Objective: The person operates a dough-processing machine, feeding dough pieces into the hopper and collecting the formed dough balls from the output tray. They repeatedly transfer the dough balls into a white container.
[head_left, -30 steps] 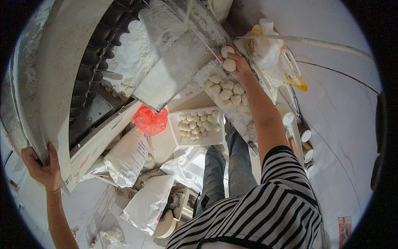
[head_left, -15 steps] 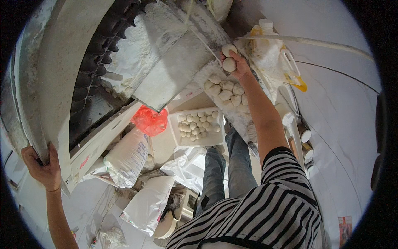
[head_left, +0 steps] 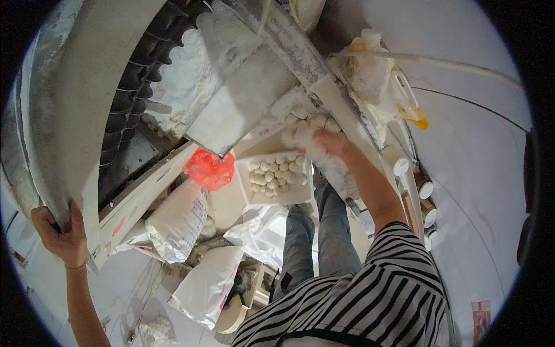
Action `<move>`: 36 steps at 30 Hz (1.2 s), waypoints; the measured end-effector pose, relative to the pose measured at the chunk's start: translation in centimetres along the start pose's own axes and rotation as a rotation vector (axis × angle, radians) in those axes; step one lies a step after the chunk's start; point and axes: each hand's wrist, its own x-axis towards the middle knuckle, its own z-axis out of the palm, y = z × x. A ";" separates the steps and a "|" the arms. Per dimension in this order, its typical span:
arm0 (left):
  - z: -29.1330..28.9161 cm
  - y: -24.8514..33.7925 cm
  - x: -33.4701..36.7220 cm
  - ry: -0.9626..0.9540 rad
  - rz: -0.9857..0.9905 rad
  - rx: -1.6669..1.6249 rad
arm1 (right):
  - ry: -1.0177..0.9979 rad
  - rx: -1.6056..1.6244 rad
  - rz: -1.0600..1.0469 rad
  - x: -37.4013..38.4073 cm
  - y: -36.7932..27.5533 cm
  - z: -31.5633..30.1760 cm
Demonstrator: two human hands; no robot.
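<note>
From where I stand, the left hand (head_left: 60, 234) is at the near left end of a pale curved cover (head_left: 87, 110). It is partly closed, with the thumb and fingers gripping the cover's edge between them. The right hand (head_left: 330, 142) is at the right, over a floured board (head_left: 335, 170). This hand is blurred; I cannot tell how far open it is, or whether it has hold of anything. Dough balls (head_left: 300, 111) lie on the board next to and partly behind the hand, some of them blurred.

A white tray (head_left: 296, 192) is located left of the board and nearer. It contains small round dough pieces (head_left: 270, 173), grouped mainly in its middle and far part. A red plastic bag (head_left: 209, 169) is just beside the tray, on its left. Far left of the board, a flat floured panel (head_left: 237, 104) is positioned beside a set of black ridged rollers (head_left: 122, 101). A white jug (head_left: 367, 75) is at the far right.
</note>
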 end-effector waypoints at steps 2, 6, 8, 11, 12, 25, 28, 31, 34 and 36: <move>0.0 0.1 0.1 0.023 0.003 -0.014 | 0.029 -0.446 0.058 -1.8 1.3 1.6; 0.0 0.2 0.1 -0.001 0.019 -0.020 | 0.423 -0.405 0.064 0.2 0.4 1.9; 0.0 0.2 0.1 0.017 0.017 -0.025 | 0.620 -0.441 -0.208 3.5 -1.4 0.2; 0.2 0.2 0.1 0.027 -0.002 -0.026 | 0.717 -0.180 -0.179 8.7 -2.1 -2.3; 0.2 0.2 0.1 0.024 -0.003 -0.018 | 0.719 -0.043 -0.104 9.8 -2.0 -3.3; 0.1 0.0 -0.3 -0.020 -0.049 -0.012 | 0.505 0.757 -0.052 10.2 -3.9 -3.8; 0.3 -0.3 -0.5 -0.013 -0.041 -0.043 | 0.451 0.819 -0.034 9.7 -4.0 -4.3; 0.2 -0.7 -0.6 -0.010 -0.037 -0.031 | 0.185 0.885 -0.119 9.9 -2.8 -5.7; 0.0 -1.1 -0.7 -0.018 -0.019 -0.024 | 0.214 0.940 -0.084 10.3 -1.7 -6.9; 0.0 -1.1 -0.7 -0.020 -0.020 -0.029 | 0.201 0.834 -0.104 10.4 -1.4 -7.3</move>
